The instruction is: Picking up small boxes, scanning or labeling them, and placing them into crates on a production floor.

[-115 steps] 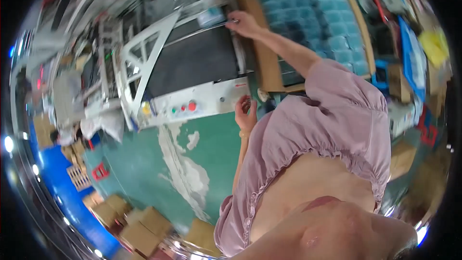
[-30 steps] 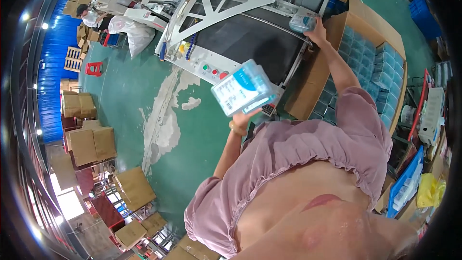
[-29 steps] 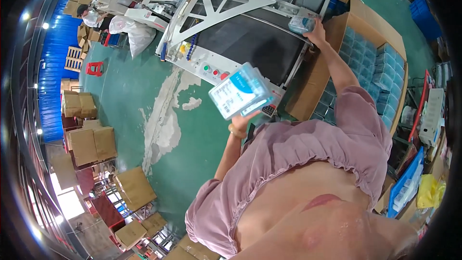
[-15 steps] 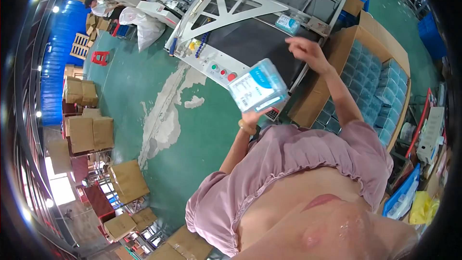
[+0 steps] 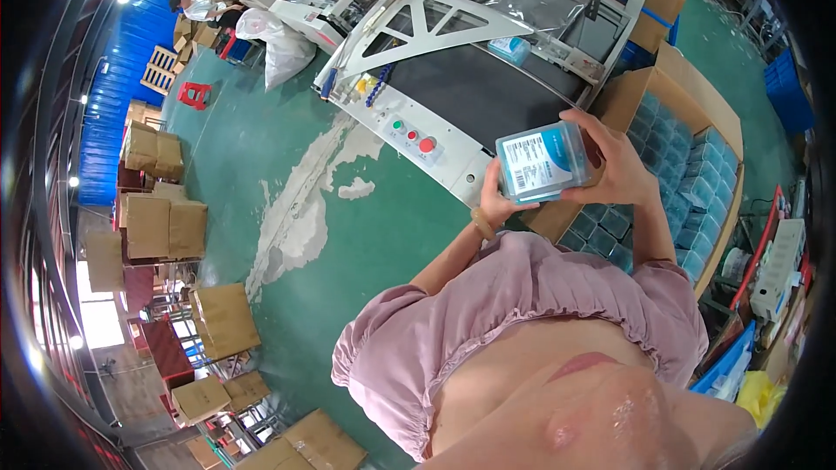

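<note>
Between my two hands, in front of my chest, is a clear plastic box with a blue-and-white label point(image 5: 538, 159). My left hand point(image 5: 499, 198) grips its lower left side, with a beaded bracelet on that wrist. Around its right end curl the fingers and thumb of my right hand point(image 5: 620, 161). Whether a second box lies under this one is hard to make out. Another box with the same label point(image 5: 509, 50) lies on the machine's black belt point(image 5: 488, 87), beneath the white triangular frame point(image 5: 427, 30).
To my right stands an open cardboard carton point(image 5: 601, 113) packed with several clear bluish boxes point(image 5: 697, 174). The machine's panel carries a red button point(image 5: 427, 145). Stacked brown cartons point(image 5: 157, 226) and a red stool point(image 5: 193, 95) stand left. A person point(image 5: 205, 9) is far back.
My right hand has come back from near the belt and closed on the box's right end. My left hand has moved right with the box, which is now held more level.
</note>
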Available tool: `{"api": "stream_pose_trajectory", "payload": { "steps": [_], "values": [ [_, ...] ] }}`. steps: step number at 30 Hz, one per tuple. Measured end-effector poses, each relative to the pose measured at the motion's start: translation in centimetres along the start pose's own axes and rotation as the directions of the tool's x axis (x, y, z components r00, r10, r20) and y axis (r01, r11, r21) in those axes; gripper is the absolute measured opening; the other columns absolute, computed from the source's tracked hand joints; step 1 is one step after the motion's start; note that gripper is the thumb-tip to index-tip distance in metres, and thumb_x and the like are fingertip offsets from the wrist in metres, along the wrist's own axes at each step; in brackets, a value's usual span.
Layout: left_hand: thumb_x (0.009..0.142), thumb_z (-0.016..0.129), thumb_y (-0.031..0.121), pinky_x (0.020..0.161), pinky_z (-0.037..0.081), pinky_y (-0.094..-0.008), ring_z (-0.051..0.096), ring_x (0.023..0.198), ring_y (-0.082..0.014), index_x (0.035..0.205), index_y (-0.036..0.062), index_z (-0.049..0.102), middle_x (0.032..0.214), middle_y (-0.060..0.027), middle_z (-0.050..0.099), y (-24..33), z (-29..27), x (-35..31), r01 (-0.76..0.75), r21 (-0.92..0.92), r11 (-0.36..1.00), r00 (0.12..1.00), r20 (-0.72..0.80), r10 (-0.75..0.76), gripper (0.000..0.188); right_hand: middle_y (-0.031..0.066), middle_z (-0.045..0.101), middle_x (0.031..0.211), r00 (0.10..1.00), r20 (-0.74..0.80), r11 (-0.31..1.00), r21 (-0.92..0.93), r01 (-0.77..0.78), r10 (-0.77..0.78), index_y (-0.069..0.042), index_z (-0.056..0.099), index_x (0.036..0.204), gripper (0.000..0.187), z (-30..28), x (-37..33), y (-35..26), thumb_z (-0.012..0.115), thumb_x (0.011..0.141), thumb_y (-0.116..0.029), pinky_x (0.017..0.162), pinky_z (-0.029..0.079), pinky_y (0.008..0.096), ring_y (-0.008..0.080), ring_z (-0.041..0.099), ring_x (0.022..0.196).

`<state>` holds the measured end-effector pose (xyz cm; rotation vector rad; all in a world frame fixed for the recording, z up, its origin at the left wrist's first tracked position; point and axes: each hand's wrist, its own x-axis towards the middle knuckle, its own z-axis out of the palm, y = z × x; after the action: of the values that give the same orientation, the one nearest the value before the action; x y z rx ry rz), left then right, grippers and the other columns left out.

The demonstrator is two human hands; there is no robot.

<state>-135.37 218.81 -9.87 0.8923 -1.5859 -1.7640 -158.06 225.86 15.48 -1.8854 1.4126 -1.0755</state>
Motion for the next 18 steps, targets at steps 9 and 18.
{"api": "stream_pose_trajectory", "payload": {
  "steps": [9, 18],
  "values": [
    [0.042, 0.094, 0.026, 0.106, 0.031, -0.0373, 0.040, 0.124, -0.0254, 0.136, 0.0038, 0.035, 0.131, -0.0112, 0.041, -0.8, -0.8, -1.4, 0.020, -0.042, 0.999, 0.997, -0.076, -0.024, 0.113, 0.0066, 0.056, 0.078, 0.996, 0.081, 0.999, -0.028, 0.036, -0.034, -0.012, 0.043, 0.130, 0.085, 0.0, 1.0, -0.8, 0.082, 0.055, -0.022, 0.059, 0.047, 0.0284, 0.0183, 0.058, 0.066],
    [0.048, 0.089, -0.002, 0.096, 0.046, -0.0402, 0.051, 0.115, -0.0242, 0.135, 0.0053, 0.026, 0.125, -0.0099, 0.046, 5.1, 0.1, -2.5, 0.009, -0.325, 0.946, 0.995, -0.090, -0.040, 0.107, 0.0057, 0.059, 0.102, 0.930, -0.296, 0.937, 0.330, -0.114, 0.217, -0.008, 0.035, 0.137, 0.078, -2.1, 3.6, 11.0, 0.078, 0.072, -0.006, 0.075, 0.049, 0.0259, 0.0137, 0.060, 0.092]
  ]
}}
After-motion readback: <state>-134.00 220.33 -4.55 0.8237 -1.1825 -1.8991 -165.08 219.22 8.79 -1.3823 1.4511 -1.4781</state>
